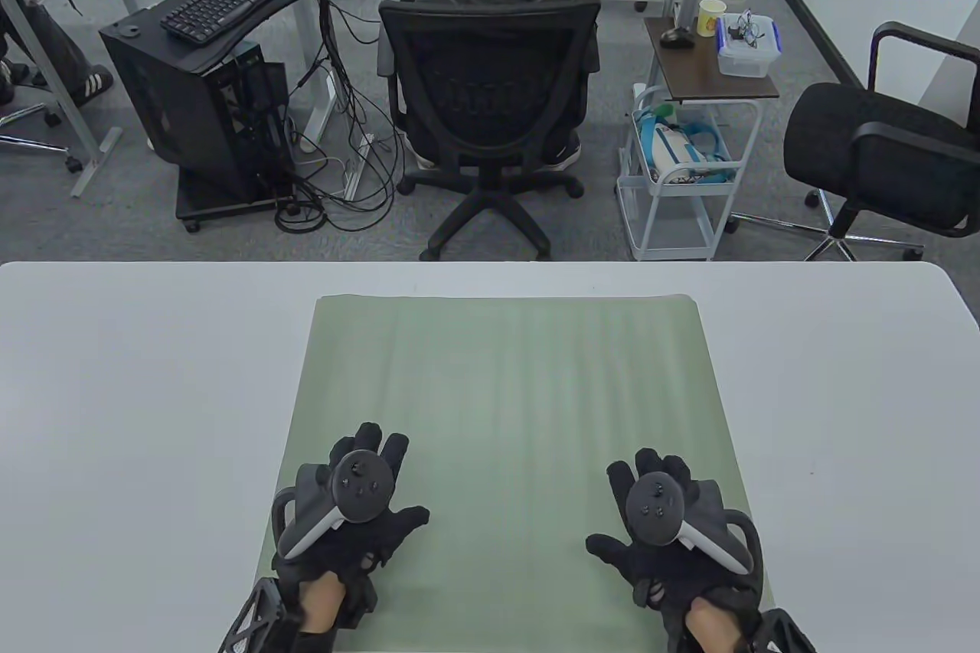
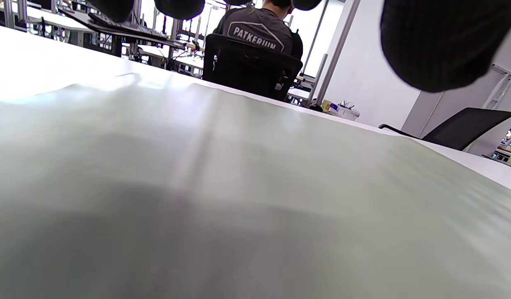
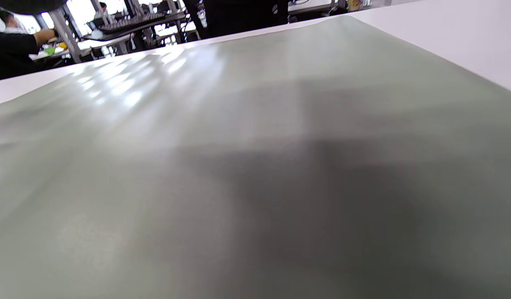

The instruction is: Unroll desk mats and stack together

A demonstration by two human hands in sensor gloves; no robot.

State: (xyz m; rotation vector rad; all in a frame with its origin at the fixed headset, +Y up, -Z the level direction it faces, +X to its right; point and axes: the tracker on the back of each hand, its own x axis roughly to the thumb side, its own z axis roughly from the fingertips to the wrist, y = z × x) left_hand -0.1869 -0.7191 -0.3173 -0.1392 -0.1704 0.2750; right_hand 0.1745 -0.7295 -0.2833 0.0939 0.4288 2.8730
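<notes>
A pale green desk mat [image 1: 505, 408] lies unrolled on the white surface [image 1: 138, 393], directly under both hands and reaching away from them toward the far edge; its near strip is what the hands cover, the left hand [image 1: 348, 511] close to the mat's left border and the right hand [image 1: 674, 523] close to its right border, so neither is nearer than the other; the fingers [image 1: 383, 446] of both hands are spread and fairly straight, laid flat on the mat and curled round nothing; whether they press down or merely rest cannot be told. The mat is a thin, matte, near-square sheet with rounded far corners; faint ridges run from near to far across it, and the far edge looks slightly lifted, which suggests a material that wants to curl back. Only this one mat is in view, so stacking looks not yet begun.
</notes>
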